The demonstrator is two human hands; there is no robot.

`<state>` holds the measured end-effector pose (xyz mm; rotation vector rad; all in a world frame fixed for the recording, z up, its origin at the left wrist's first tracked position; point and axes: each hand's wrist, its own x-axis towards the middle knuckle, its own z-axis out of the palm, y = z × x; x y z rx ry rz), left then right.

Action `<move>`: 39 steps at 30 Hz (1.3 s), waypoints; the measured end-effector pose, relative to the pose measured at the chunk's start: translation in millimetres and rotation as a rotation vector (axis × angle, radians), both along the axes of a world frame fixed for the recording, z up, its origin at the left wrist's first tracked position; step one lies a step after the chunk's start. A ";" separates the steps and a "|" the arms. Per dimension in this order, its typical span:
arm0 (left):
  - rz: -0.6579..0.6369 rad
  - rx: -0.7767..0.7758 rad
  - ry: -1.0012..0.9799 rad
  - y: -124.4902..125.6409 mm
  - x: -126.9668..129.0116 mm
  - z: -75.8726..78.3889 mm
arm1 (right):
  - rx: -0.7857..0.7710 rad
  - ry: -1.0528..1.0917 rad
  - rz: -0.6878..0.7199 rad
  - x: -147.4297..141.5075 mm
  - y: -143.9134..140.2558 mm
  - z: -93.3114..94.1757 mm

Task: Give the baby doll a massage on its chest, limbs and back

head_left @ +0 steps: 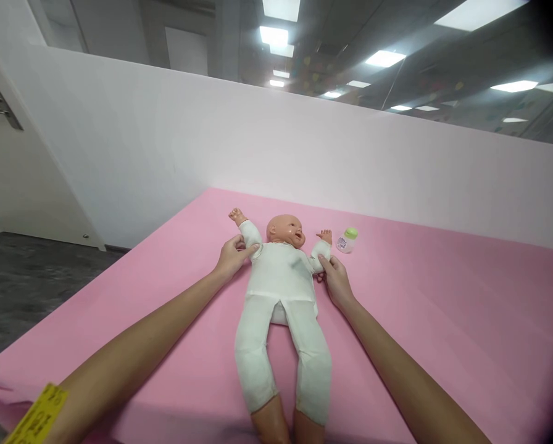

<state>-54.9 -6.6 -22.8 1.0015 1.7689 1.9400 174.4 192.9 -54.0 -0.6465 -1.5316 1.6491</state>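
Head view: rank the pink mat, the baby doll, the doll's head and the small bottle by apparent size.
1. pink mat
2. baby doll
3. doll's head
4. small bottle, though it lies slightly farther from the camera.

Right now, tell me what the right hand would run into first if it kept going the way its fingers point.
The right hand grips the baby doll at its sleeve, fingers pointing up and away. Straight on, it would first meet the doll's small hand, then probably the green-capped bottle just beyond; depth is hard to judge.
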 end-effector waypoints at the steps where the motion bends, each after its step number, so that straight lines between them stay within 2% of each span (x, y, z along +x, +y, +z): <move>1: -0.005 0.000 0.006 -0.1 -0.2 -0.2 | -0.004 0.002 -0.004 -0.2 0.0 0.1; 7: -0.051 -0.014 0.053 0.3 -1.9 -3.4 | -0.024 0.001 -0.021 -0.5 -1.1 1.8; 13: -0.033 -0.029 0.109 2.8 -3.6 -6.1 | -0.025 0.002 -0.020 0.2 -1.0 1.6; 19: -0.076 -0.053 0.092 2.5 -2.4 -4.4 | -0.024 0.003 -0.020 0.1 -0.9 1.2; 31: -0.020 -0.070 0.057 0.7 -8.3 -5.5 | -0.028 0.008 -0.018 -0.3 -1.9 2.4; 39: -0.041 0.004 0.105 0.9 -2.2 -0.8 | -0.042 0.010 -0.011 0.1 -0.4 2.1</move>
